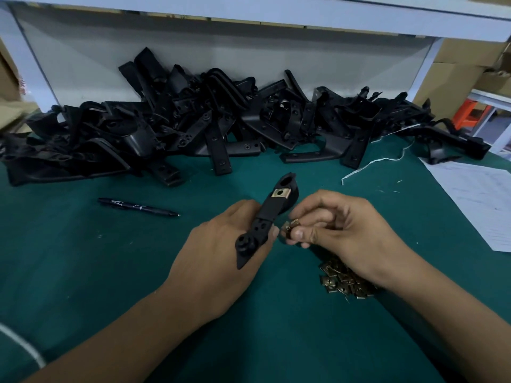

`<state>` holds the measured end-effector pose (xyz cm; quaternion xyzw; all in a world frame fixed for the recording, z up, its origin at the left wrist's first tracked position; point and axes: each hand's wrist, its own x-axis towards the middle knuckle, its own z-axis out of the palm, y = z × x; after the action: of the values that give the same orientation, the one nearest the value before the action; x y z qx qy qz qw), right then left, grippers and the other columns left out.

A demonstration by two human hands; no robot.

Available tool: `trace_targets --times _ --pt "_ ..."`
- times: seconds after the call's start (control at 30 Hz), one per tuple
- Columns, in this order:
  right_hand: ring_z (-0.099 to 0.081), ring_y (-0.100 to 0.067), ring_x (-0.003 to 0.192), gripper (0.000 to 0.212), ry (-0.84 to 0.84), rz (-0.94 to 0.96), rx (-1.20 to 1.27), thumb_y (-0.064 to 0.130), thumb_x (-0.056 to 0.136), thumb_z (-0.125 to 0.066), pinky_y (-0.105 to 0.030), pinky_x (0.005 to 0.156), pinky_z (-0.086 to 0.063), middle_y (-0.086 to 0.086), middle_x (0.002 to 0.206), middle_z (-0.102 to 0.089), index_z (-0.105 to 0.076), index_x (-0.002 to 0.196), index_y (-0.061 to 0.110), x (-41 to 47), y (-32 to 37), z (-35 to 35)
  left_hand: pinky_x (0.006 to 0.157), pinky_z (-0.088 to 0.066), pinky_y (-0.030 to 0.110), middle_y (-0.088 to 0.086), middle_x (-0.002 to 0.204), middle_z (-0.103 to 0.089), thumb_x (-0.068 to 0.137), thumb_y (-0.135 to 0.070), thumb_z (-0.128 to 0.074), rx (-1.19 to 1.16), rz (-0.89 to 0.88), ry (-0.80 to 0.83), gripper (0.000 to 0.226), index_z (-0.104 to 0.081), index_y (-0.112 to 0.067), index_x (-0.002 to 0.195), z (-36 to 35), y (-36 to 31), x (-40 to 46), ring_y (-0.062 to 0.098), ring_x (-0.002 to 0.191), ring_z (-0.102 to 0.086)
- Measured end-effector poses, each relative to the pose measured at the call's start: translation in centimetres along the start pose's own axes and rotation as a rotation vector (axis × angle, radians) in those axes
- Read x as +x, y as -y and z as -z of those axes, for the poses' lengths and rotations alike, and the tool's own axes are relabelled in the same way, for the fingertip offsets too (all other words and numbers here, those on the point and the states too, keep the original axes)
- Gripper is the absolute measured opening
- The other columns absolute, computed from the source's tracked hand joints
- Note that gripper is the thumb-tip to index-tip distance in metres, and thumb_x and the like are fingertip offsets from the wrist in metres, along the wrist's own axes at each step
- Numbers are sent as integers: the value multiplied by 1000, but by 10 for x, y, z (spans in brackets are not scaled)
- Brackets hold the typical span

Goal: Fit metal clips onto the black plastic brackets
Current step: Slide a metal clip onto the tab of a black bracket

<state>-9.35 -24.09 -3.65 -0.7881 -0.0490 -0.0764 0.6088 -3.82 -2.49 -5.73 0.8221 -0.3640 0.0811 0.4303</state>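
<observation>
Both forearms enter from the lower edge and meet above a green work mat (83, 272). Left hand (218, 261) grasps a black plastic bracket (266, 217), fingers curled under it, holding it tilted with its far end raised above the mat. One metal clip (281, 193) is already seated near that far end. Right hand (337, 230) pinches a second loose clip (290, 226) between thumb and fingertips, just beside the bracket's near section; whether it touches the bracket cannot be told.

Surface: the mat covers the whole bench. A heap of loose clips (343, 280) lies under the right wrist. A black pen (138, 207) lies to the left, well apart from the hands. A printed sheet (475, 194) rests at the right edge, with a white string (381, 158) trailing beside it.

Rear boundary: a long pile of brackets (193, 125) runs across the back of the mat against a white panel (110, 59), beneath a white shelf (276, 12). Cardboard boxes (456, 67) stand beyond the right upright.

Bare mat lies between the pile and the hands, and left of the left forearm.
</observation>
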Motion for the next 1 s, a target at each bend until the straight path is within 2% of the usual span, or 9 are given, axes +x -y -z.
trace_targets --times 0.23,0.33,0.47,0.6,0.73,0.8,0.87,0.93,1.0 --pt "-72 -44 87 18 64 64 7 8 90 -78 -50 81 -59 -15 90 -78 -70 106 12 -2 -3 -10 69 -56 45 -19 97 -61 95 -50 -58 -49 -28 -6 10 -51 -45 100 -4 6 1 10 80 -64" --pt "-75 -34 85 14 39 93 15 0 92 -73 -45 80 -61 -16 89 -77 -72 104 8 -2 -5 -15 74 -55 41 -31 104 -58 89 -52 -57 -52 36 -31 19 -48 -44 104 -9 10 2 11 89 -61" --pt "-78 -33 82 11 -90 94 97 -6 97 -64 -43 77 -64 -19 88 -76 -68 103 2 1 -4 -17 60 -47 30 -16 90 -59 98 -41 -60 -55 -5 -46 12 -51 -43 91 -4 12 1 11 76 -59" --pt "-78 -36 92 17 -218 63 147 4 93 -69 -42 80 -65 -20 95 -78 -65 109 1 2 8 17 61 -48 34 -12 84 -57 100 -45 -58 -105 32 -33 15 -56 -33 92 0 9 1 13 71 -55" --pt "-78 -35 83 25 -158 18 144 10 83 -74 -37 74 -65 -21 87 -78 -62 102 -2 2 7 7 64 -52 42 -16 88 -59 96 -57 -51 43 14 17 21 -53 -37 89 -4 6 2 10 74 -58" --pt "-78 -33 78 24 -119 34 132 10 82 -75 -37 72 -65 -20 84 -78 -64 99 -4 3 3 -1 69 -55 43 -18 92 -62 96 -52 -57 -35 25 -48 15 -57 -38 94 -4 9 3 9 78 -62" --pt "-78 -32 76 22 -82 34 142 7 82 -75 -36 72 -65 -19 83 -77 -66 99 -4 2 1 -6 75 -56 35 -20 96 -65 94 -47 -62 -105 17 -109 11 -62 -40 103 -4 12 4 6 85 -65" --pt "-77 -31 75 20 -64 22 158 7 82 -75 -35 71 -65 -17 82 -76 -68 98 -2 1 1 -10 72 -51 18 -24 97 -63 93 -41 -67 -116 -15 -128 15 -66 -41 108 -2 13 5 4 88 -65" --pt "-76 -30 74 19 -65 19 160 7 80 -76 -35 71 -64 -14 80 -75 -69 96 0 0 2 -14 71 -49 14 -23 96 -64 92 -39 -70 -150 -4 -124 16 -68 -40 108 -1 13 7 5 86 -66"
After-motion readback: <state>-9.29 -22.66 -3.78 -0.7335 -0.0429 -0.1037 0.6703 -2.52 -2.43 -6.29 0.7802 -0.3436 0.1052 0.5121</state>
